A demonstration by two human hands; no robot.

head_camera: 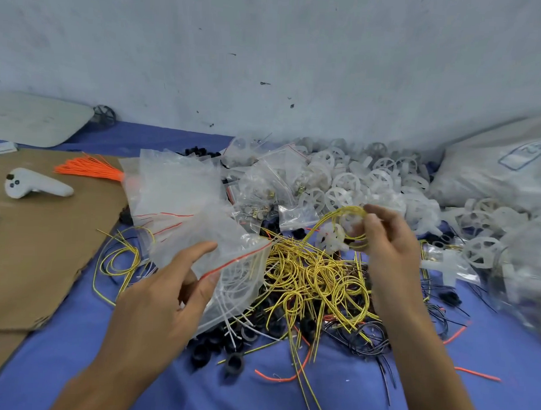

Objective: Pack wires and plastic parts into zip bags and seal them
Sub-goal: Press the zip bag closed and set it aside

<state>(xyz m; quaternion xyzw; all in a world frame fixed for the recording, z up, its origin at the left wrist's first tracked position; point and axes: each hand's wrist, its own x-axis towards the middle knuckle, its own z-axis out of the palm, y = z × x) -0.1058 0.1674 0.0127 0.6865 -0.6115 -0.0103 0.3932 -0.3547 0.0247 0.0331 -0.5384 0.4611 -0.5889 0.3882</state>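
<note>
My left hand (165, 293) pinches the red-striped mouth of a clear zip bag (236, 265) between thumb and fingers, with the index finger stretched out along it. White wires show inside the bag. My right hand (390, 239) is raised over the pile and grips a coiled yellow wire (339, 215). Below both hands lies a tangle of yellow wires (315, 280) mixed with black wires (365, 340) and black plastic rings (233, 361). White plastic wheels (346, 183) are heaped behind.
A stack of empty zip bags (174, 189) lies at centre left. Brown cardboard (44, 246) carries a white controller (34, 184) and an orange wire bundle (89, 168). Filled small bags (263, 186) and a large plastic sack (503, 170) sit at the back on the blue cloth (379, 402).
</note>
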